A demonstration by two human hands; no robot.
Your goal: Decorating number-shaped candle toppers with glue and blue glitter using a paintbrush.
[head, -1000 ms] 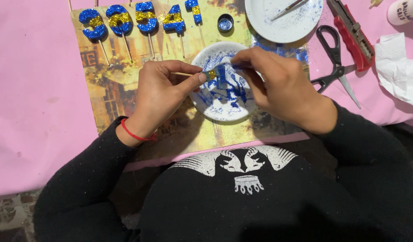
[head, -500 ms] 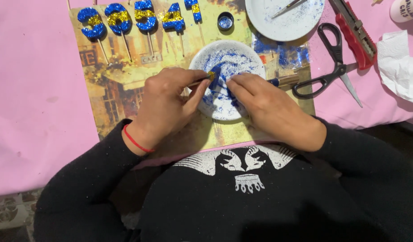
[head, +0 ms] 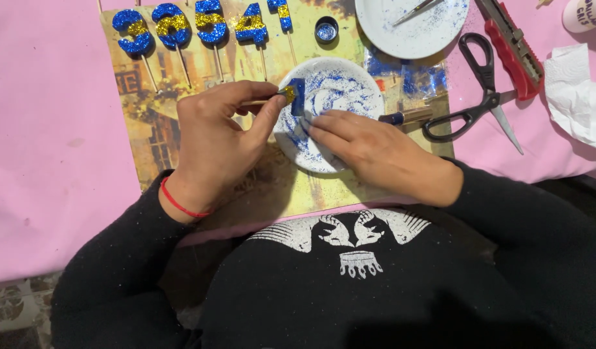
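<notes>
I'm pinching the stick [head: 297, 95] in my left hand [head: 217, 139] over the plate [head: 356, 84]; my right hand [head: 369, 145], fingers flat and empty, is steadying the rim—keeping it level.

You work at a table under a pink cover [head: 46, 148]. Directly on the pink: a printed picture sheet [head: 162, 129] used as a mat, black-handled scissors [head: 482, 97], a red-handled cutter [head: 514, 48], crumpled white tissue [head: 579, 97] at your right edge, a white bottle [head: 585, 13] top right.
</notes>
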